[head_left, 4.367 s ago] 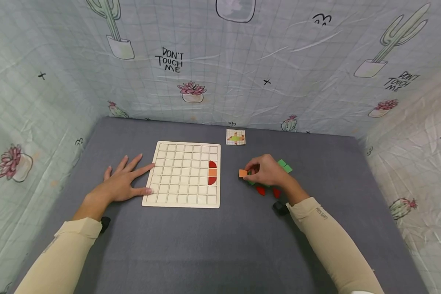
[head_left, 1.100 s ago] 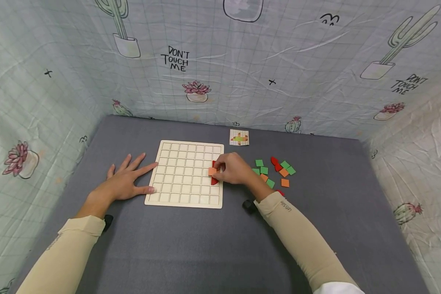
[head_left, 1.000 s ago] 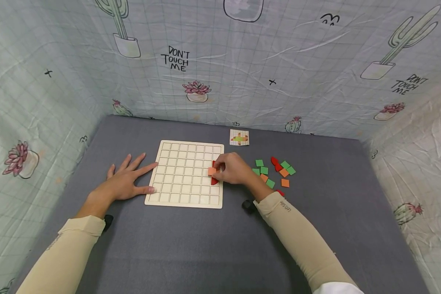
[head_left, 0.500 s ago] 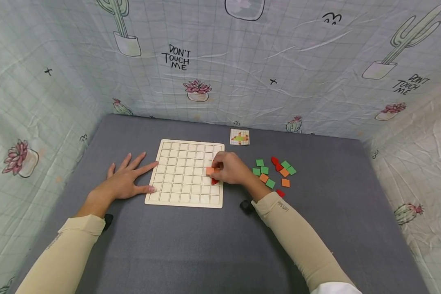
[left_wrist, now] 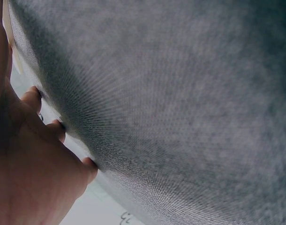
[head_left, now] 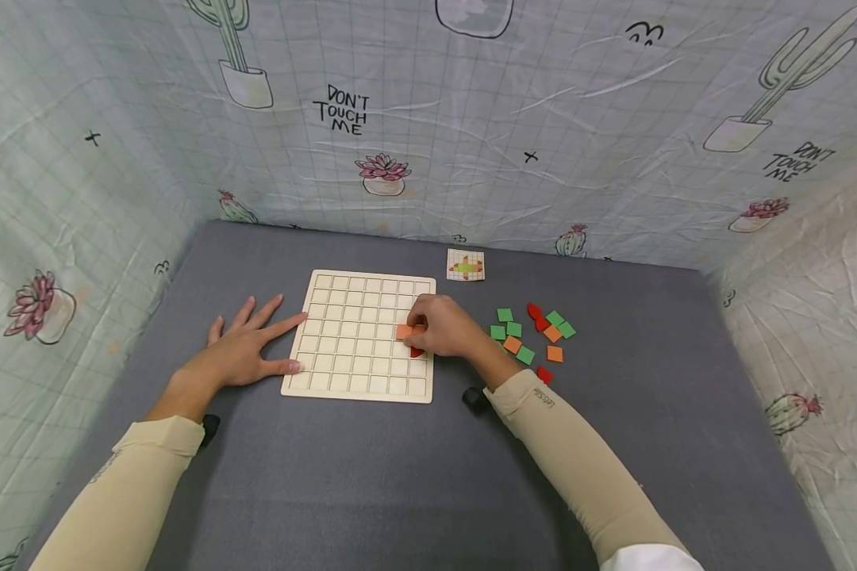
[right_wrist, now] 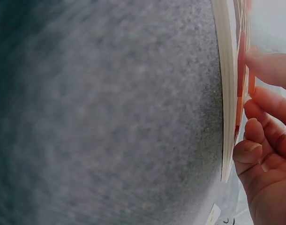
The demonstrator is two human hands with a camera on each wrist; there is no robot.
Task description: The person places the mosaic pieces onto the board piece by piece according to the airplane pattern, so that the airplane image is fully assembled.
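A pale wooden grid board lies on the grey mat. My right hand is over the board's right columns and pinches an orange square tile low over a cell. A red half-round piece sits in the board just below my fingers; other pieces there are hidden by the hand. In the right wrist view my fingers press at the board's edge, with orange showing. My left hand lies flat on the mat, fingertips touching the board's left edge; its palm fills that view's corner.
Loose green, orange and red tiles are scattered right of the board. A small pattern card lies behind the board near the back wall. Printed fabric walls close in the mat on three sides.
My right hand carried the orange tile from the loose pile leftward onto the board, and in the last second edged it one cell further left. The left hand has stayed put.
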